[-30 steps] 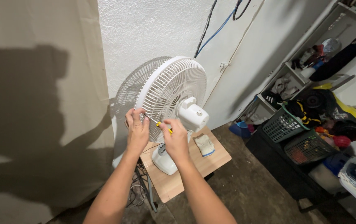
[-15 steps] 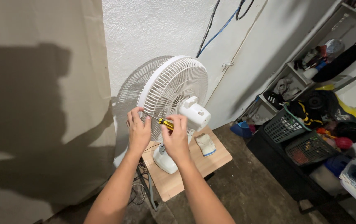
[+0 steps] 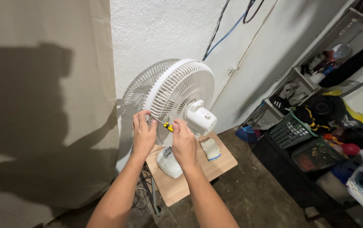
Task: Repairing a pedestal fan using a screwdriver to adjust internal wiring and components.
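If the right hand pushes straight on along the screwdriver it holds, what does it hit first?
Most likely the white plastic fan grille: the right hand aims the yellow-handled screwdriver at its rim, beside the left hand. Depth is unclear.

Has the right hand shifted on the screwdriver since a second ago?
No real shift: the right hand holds the yellow-handled screwdriver at the same spot on the fan's rear grille.

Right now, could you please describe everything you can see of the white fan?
The white fan looks plastic: a round ribbed grille, a boxy motor housing behind, an oval base. It stands upright on a small wooden table, back toward the camera. The left hand touches the grille rim; the right hand holds a yellow-handled screwdriver against it.
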